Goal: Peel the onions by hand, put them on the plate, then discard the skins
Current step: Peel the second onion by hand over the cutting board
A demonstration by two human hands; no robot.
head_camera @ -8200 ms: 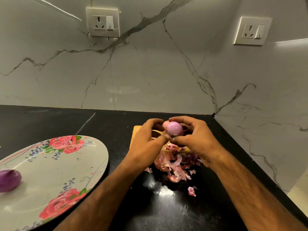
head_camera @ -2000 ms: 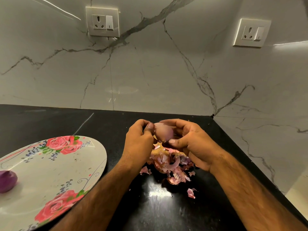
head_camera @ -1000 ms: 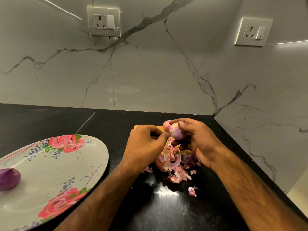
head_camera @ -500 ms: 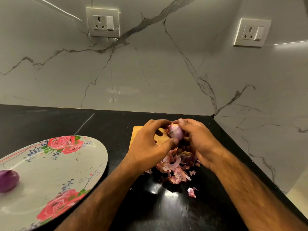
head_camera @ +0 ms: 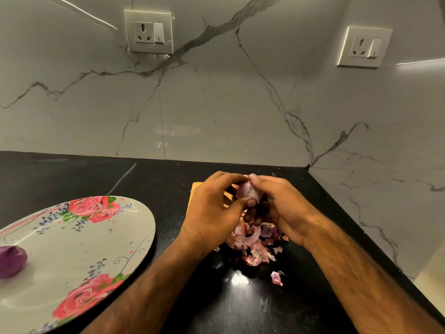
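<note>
left hand [head_camera: 212,210] and right hand [head_camera: 281,206] both grip a small onion [head_camera: 248,192], fingers curled round it, above the skins [head_camera: 252,242]; peeled onion [head_camera: 10,260] on plate [head_camera: 96,237], near left.

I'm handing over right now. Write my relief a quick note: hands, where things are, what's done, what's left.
Left hand and right hand: both grip the held onion, partly peeled, above the skins.
Skins: heaped on the counter, beside the board.
Done: one peeled onion lies on the plate.
Left: finish peeling, plate this onion, discard the skins.
</note>
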